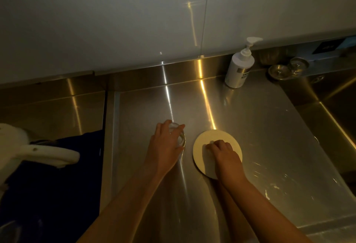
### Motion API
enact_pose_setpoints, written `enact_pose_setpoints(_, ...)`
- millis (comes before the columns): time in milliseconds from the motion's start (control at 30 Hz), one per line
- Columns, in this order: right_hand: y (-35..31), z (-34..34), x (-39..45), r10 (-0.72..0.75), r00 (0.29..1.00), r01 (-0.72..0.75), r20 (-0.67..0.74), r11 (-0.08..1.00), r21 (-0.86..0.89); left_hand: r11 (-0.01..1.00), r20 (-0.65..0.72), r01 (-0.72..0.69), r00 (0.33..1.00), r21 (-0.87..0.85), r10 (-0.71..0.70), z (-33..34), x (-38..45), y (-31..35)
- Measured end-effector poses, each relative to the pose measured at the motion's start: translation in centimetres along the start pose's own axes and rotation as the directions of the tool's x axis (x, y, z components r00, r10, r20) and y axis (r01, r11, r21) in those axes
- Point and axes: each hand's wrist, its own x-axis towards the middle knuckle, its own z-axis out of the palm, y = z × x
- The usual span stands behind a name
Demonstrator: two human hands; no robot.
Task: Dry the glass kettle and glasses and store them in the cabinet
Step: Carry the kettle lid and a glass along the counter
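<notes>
A clear drinking glass [180, 136] stands on the steel counter [260, 136], with my left hand [165, 144] wrapped over it from above, fingers around its rim. Just to its right lies a round cream-coloured disc [202, 146], flat on the counter. My right hand [221, 152] rests on top of the disc with its fingers curled down onto it. The glass kettle is not in view.
A white pump bottle [238, 67] stands at the back of the counter. Two metal sink strainers [289, 68] lie beside it, and a sink basin [331, 96] opens on the right. A white device [34, 146] and dark blue cloth [57, 185] fill the left.
</notes>
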Motion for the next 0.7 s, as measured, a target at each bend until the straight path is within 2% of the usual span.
enact_pose_setpoints(467,-0.2,0.8,-0.1,-0.049,0.999,0.05,0.01,0.998,-0.032,0.998,-0.016,-0.014,1.0,0.067,0.015,0.7,-1.8,-0.1)
enact_pose_setpoints(700,0.2,0.7,-0.3,-0.042,0.999,0.042,-0.006,0.999,0.023,0.997,-0.047,0.007,0.999,0.073,-0.003,1.3,-1.9,-0.2)
